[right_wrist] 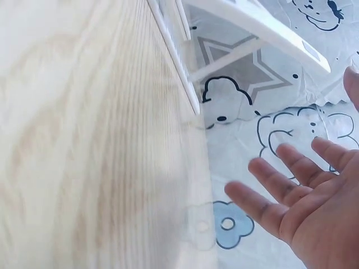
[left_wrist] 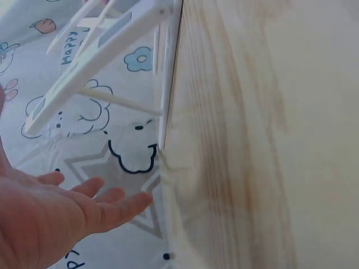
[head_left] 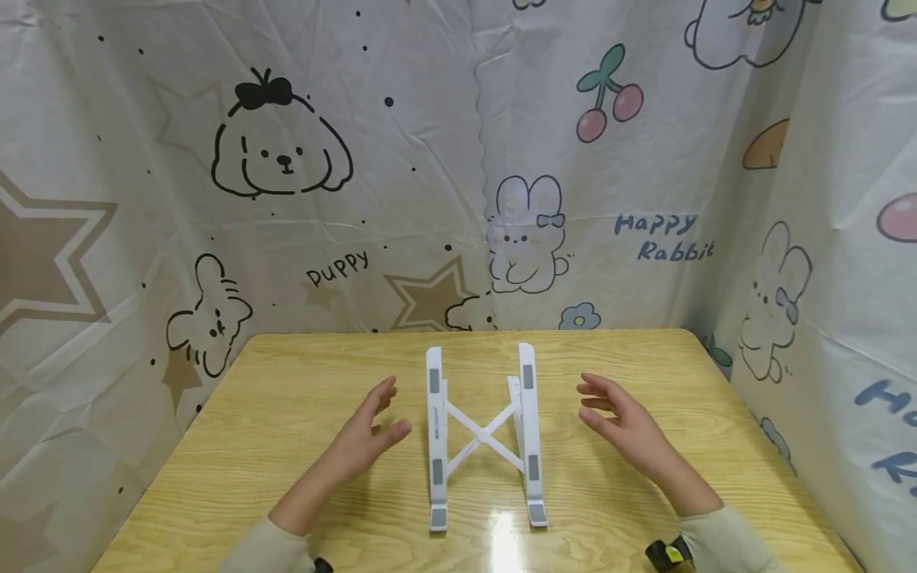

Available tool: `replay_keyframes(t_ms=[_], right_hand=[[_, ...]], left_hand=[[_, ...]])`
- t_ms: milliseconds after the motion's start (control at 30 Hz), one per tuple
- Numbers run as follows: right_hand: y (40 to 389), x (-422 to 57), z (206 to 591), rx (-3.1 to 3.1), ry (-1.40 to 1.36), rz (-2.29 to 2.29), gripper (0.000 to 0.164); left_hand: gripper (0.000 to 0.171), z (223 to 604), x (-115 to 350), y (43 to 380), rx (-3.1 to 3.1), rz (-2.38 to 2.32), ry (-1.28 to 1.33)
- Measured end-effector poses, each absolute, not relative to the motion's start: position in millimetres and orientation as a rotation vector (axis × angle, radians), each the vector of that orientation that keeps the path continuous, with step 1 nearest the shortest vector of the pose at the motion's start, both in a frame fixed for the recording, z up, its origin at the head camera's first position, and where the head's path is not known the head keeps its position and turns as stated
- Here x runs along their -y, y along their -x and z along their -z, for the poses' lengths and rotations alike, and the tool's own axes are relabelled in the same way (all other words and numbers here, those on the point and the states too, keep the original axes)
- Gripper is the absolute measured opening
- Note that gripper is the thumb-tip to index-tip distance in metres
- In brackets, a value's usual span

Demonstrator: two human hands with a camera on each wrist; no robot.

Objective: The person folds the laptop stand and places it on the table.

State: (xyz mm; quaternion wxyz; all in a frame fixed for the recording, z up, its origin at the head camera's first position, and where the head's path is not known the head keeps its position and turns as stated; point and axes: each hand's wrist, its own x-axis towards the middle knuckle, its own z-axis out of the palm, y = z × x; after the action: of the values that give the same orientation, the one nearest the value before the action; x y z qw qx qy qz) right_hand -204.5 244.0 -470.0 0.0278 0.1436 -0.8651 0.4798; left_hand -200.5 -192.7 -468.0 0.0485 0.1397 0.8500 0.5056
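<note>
A white folding laptop stand with grey pads stands unfolded on the table, its two long side rails joined by an X-shaped brace. Beside its left rail hovers my left hand, fingers loosely bent and holding nothing. My right hand is off to the other side, a wider gap from the right rail, also with nothing in it. In the left wrist view the stand's sloping rail rises above the relaxed fingers. The right wrist view has the spread fingers apart from the stand.
The wooden table reaches back to a hanging cloth printed with cartoon animals, stars and cherries. More of this cloth hangs along the left and right sides. Dark bands show at both wrists, by the light sleeves.
</note>
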Motion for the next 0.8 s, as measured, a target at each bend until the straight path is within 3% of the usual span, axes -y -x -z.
replay_keyframes(t_ms=[300, 800], right_hand=[[203, -231, 475, 2.581, -0.401, -1.911, 0.056], [201, -207, 485, 2.506, -0.404, -2.244, 0.054]], left_hand=[[0.062, 470, 176, 197, -2.35, -1.856, -0.273], [0.044, 479, 157, 194, -2.014, -2.041, -0.172]])
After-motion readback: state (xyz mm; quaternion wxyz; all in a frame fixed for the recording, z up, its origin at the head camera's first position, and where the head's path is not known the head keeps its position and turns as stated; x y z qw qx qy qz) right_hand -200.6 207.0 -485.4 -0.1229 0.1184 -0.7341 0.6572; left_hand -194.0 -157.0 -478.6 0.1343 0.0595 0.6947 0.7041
